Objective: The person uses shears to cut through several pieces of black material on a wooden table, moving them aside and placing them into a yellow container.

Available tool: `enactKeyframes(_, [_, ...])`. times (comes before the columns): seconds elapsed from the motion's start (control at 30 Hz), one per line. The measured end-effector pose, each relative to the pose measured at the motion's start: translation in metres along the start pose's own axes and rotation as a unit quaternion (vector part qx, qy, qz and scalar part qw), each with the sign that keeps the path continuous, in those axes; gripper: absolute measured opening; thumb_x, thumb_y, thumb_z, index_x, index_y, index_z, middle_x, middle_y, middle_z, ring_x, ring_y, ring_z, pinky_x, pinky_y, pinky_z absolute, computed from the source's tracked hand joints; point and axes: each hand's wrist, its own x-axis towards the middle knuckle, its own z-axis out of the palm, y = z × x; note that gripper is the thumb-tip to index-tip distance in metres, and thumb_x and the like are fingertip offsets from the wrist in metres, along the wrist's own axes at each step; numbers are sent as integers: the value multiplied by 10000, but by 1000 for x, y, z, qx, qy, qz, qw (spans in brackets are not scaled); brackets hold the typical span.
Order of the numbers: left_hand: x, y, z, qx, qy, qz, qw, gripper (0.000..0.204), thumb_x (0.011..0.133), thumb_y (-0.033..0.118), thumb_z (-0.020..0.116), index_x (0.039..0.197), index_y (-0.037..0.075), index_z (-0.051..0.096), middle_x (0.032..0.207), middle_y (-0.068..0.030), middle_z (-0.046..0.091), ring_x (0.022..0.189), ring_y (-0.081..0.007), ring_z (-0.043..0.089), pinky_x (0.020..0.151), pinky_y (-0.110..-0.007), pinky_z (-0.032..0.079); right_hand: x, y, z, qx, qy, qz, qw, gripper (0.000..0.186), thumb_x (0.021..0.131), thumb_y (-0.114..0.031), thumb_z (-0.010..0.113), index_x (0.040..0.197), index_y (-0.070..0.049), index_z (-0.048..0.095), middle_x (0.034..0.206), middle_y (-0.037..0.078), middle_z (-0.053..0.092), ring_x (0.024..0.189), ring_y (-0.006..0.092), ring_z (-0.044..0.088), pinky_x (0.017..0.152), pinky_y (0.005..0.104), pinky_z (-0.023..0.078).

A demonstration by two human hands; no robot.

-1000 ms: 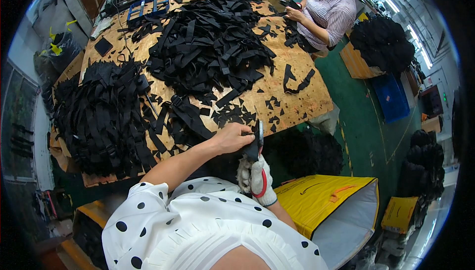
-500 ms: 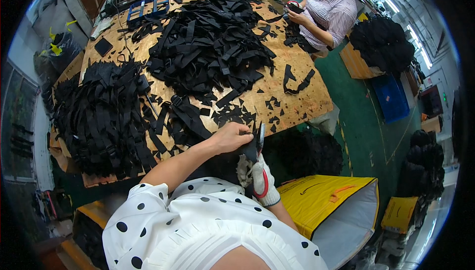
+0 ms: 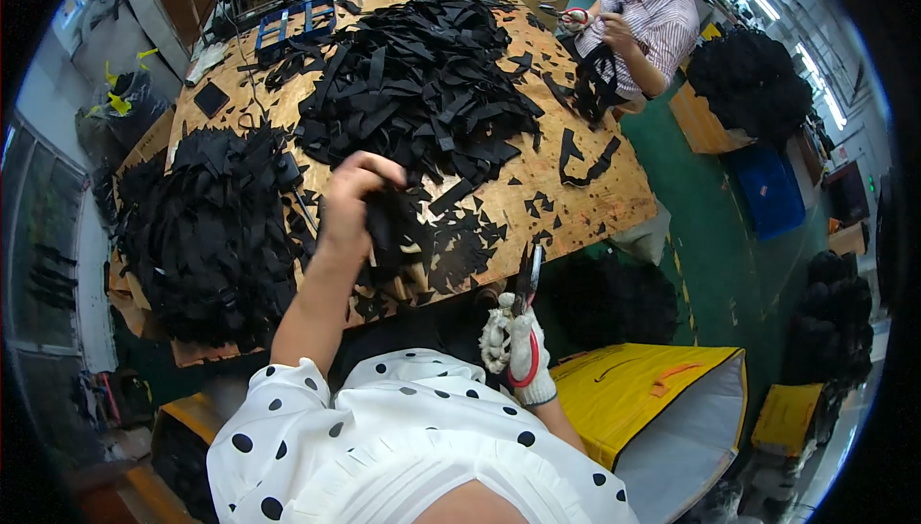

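Observation:
My left hand [image 3: 349, 205] is raised over the near part of the table, bare and slightly blurred. Its fingers curl around a black strap [image 3: 388, 231] that hangs down beside the palm. Past the table's front edge, my right hand [image 3: 518, 340], in a white knit glove, grips scissors [image 3: 529, 279] with red handles. Their blades point away from me, slightly parted, with nothing visible between them. Ahead of my left hand rises a big heap of black strap pieces [image 3: 413, 83]. Small black offcuts [image 3: 460, 246] litter the wood just right of the hanging strap.
A bundle of black straps [image 3: 211, 226] covers the table's left side. A blue tray [image 3: 295, 27] and a dark flat device [image 3: 211, 99] lie farther back. At the far right a co-worker [image 3: 652, 30] holds scissors and black straps. A yellow bag [image 3: 633, 390] stands open by my right arm.
My left hand has moved from beside the scissors to the left and away from me, carrying the black strap. The scissors have shifted slightly right. The co-worker's hands have moved apart.

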Motion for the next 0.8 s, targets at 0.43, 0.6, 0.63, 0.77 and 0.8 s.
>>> enactKeyframes(0.43, [19,58,6,485,208,409,745,126,807,92,575,932,76,580,699,-83,603,594,-201,607,556,-305,475,-2,5,-6,20,25,23,999,382,918,-385,500,1152,-102,394,667,1,437,434,69,368,352,214,322])
enactKeyframes(0.6, [56,-41,-20,774,16,85,627,111,735,184,629,797,92,618,699,-171,638,672,-330,647,619,-402,528,-7,1,-2,37,33,60,997,309,928,-336,484,1131,-114,412,653,0,440,443,74,386,358,217,334])
enactKeyframes(0.63, [59,-64,-33,782,-3,83,618,114,734,175,623,772,67,616,699,-181,637,681,-336,649,616,-406,530,-8,3,-5,21,30,48,998,297,930,-328,478,1128,-116,413,647,-1,439,444,75,388,359,217,335])
enactKeyframes(0.77, [64,-108,-42,783,-35,41,620,176,737,203,636,750,28,625,721,-187,643,708,-330,655,639,-399,533,-8,6,-10,1,34,44,998,298,940,-334,456,1123,-103,414,643,6,449,445,87,400,372,228,357])
enactKeyframes(0.8, [66,-111,-43,785,-24,25,618,193,737,218,640,763,27,633,734,-188,647,718,-332,655,649,-401,533,-8,6,-11,-13,37,45,998,333,944,-358,449,1131,-84,411,650,14,460,447,97,410,385,240,380])
